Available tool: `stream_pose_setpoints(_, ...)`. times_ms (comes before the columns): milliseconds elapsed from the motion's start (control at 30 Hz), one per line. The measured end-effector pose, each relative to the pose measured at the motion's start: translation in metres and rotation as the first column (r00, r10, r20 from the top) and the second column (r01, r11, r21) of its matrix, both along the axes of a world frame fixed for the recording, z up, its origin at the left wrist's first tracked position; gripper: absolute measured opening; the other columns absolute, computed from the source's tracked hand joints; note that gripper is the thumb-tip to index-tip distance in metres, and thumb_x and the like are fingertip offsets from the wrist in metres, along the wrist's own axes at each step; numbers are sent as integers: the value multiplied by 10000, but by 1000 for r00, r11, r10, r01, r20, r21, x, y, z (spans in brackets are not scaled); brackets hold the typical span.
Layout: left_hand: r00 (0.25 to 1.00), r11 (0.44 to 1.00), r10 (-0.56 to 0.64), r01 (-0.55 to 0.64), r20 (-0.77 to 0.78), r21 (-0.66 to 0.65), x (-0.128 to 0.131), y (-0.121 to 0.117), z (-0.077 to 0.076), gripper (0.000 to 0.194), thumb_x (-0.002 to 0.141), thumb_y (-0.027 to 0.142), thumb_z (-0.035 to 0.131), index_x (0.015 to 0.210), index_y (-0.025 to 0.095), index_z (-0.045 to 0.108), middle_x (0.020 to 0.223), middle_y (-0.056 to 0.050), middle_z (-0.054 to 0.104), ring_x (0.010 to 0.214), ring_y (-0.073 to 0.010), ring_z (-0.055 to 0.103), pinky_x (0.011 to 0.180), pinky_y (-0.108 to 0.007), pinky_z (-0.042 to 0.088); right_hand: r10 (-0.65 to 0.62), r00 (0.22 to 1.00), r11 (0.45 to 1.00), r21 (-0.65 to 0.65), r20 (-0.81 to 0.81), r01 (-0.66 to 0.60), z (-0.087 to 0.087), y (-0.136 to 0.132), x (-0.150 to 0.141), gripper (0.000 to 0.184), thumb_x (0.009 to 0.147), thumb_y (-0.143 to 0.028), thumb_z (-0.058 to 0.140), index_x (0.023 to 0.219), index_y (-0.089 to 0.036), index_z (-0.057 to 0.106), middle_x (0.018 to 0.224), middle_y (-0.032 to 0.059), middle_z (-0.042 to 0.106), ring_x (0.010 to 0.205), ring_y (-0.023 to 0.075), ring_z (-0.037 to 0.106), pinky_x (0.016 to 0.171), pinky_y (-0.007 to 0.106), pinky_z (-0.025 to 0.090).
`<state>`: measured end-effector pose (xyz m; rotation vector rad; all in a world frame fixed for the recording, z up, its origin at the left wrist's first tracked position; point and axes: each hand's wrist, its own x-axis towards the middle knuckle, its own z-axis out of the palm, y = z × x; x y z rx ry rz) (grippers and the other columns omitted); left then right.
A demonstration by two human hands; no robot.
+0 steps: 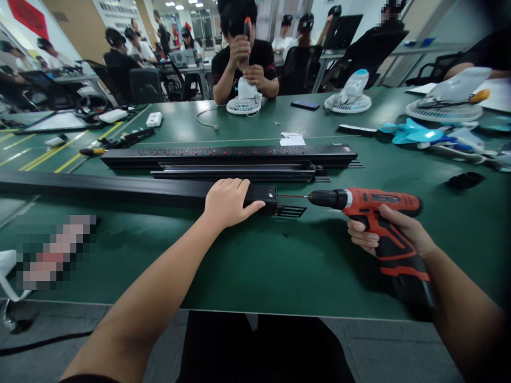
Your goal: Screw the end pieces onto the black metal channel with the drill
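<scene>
Left hand on the long black bar, right hand aiming the drill at its end

The long black bar [159, 194] lies across the green desk [271, 271], directly under the left hand [227, 201], which rests on top of it near its right end. The thumb is stretched out toward that end, apart from the fingers; these reach over the bar's far edge, and whether they grip there I cannot tell.

Off the bar's right end, the right hand [413, 235] is wrapped around the handle of an orange-and-black drill [389, 234]. The thin bit [293, 196] points at the bar's end face; whether its tip touches I cannot tell. Slotted black prongs [291, 211] stick out from the same end, just below the bit.

Just beyond the bar lies a narrow black channel [235, 173], and behind that a black strip [229, 153] dotted with red. Farther beyond the bar, a co-worker holds a red tool over a white fan [244, 103].
</scene>
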<state>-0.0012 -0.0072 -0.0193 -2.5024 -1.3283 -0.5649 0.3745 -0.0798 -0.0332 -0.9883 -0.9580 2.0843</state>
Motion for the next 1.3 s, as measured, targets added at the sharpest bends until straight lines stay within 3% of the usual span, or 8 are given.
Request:
stream_pose_setpoints(1000, 1000, 1000, 4, -4, -1, -5, 0, 0, -1, 691, 982, 722, 424, 1209, 125, 690, 1107, -148, 747, 1005, -327, 690, 914, -458, 494, -2, 1000, 1000, -18, -8, 2, -1, 0, 1, 454, 717, -669, 372, 756, -241, 516, 529, -46, 338, 460, 92, 237, 396, 232, 306)
stream_pose_setpoints(1300, 1000, 1000, 1, -1, 11, -1, 0, 0, -1, 654, 978, 715, 442, 1200, 154, 696, 1112, -140, 751, 1010, -325, 692, 909, -457, 495, -14, 999, 1000, 0, 31, 14, 3, -1, -3, 453, 700, -695, 374, 725, -255, 483, 519, -60, 280, 452, 100, 227, 379, 258, 304)
